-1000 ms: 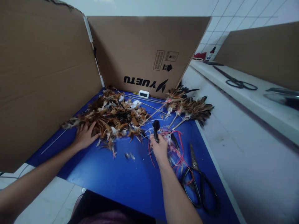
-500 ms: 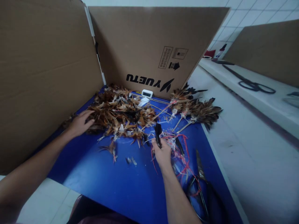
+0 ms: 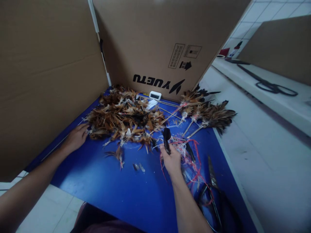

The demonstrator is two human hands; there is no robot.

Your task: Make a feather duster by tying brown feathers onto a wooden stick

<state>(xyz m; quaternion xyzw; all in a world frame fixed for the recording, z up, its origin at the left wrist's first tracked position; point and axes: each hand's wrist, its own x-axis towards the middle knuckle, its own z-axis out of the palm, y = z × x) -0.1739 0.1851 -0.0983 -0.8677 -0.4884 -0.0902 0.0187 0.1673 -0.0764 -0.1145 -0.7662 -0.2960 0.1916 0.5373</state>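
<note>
My right hand (image 3: 172, 158) is closed around a small bunch of black feathers (image 3: 167, 137), which sticks up from the fist. Beside it lies a tangle of pink and clear plastic strips (image 3: 188, 152). My left hand (image 3: 77, 139) reaches to the left edge of a large pile of brown feather bunches (image 3: 116, 119), fingers stretched out and slightly blurred; it holds nothing that I can make out. In front of the pile, a single small brown feather bunch (image 3: 118, 155) lies on the blue tabletop (image 3: 109, 194).
Large black-handled scissors (image 3: 212, 186) lie at the table's right side. Feather dusters on sticks (image 3: 209, 116) rest at the back right. A small white digital display (image 3: 155, 95) stands against the cardboard wall (image 3: 145, 42). More scissors (image 3: 269, 84) lie on a ledge at right.
My left hand has drawn back from the feather pile towards the left. The right hand keeps the black feathers in nearly the same place; the view has shifted slightly.
</note>
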